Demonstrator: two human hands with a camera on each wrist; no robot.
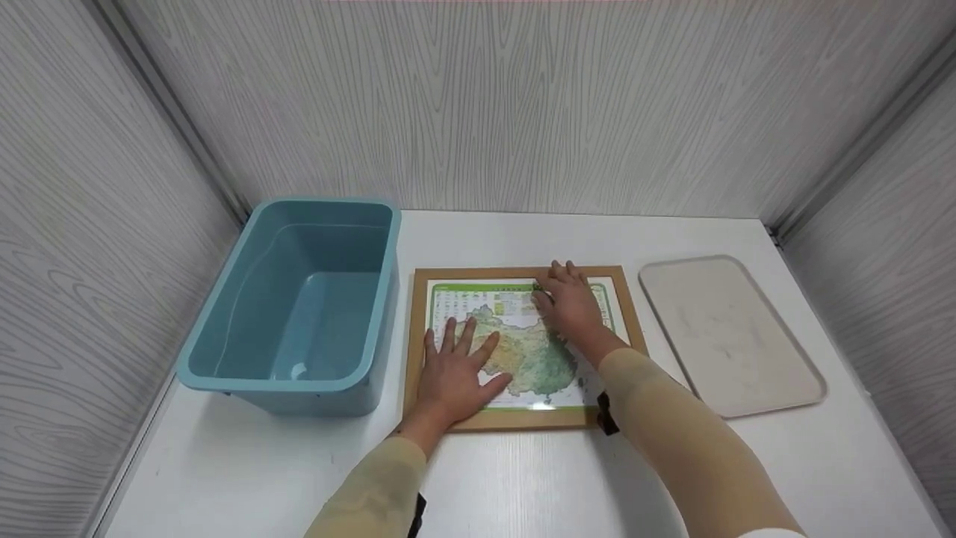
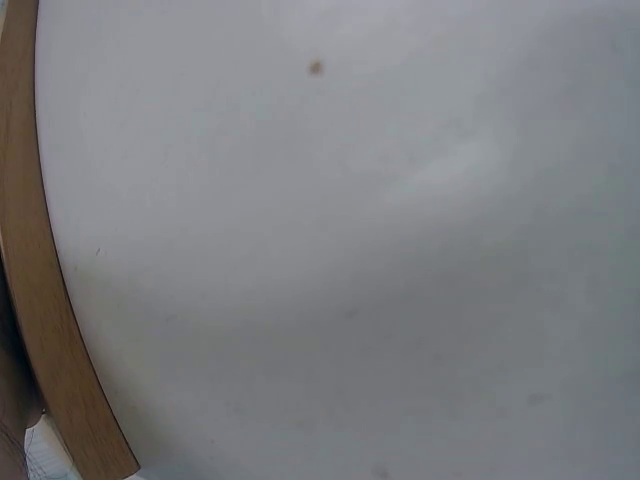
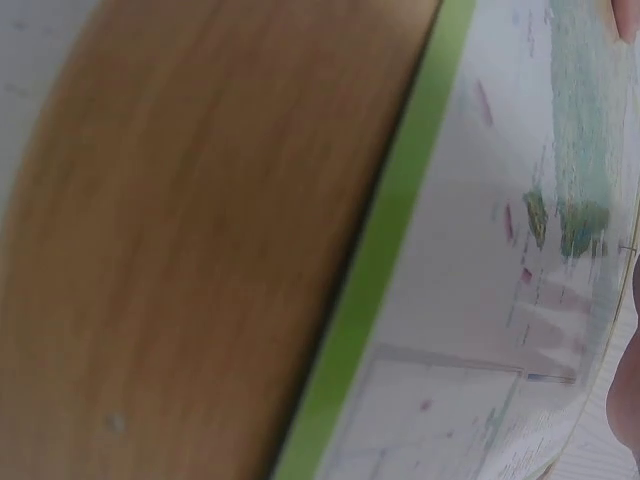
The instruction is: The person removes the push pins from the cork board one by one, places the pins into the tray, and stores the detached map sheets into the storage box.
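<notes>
Both hands, left and right, rest with fingers spread flat on the wood-framed relief map board, seemingly rigid, light and slick-faced, best gripped by its opposite frame edges.

White table with blue bin, wood-framed map and beige tray on it

— What do we see to the left on the white table?
— We see an empty blue plastic tub, upright, near the grey wood-grain wall.
— And to the right?
— We see a flat beige tray with rounded corners, lying bare.
</notes>
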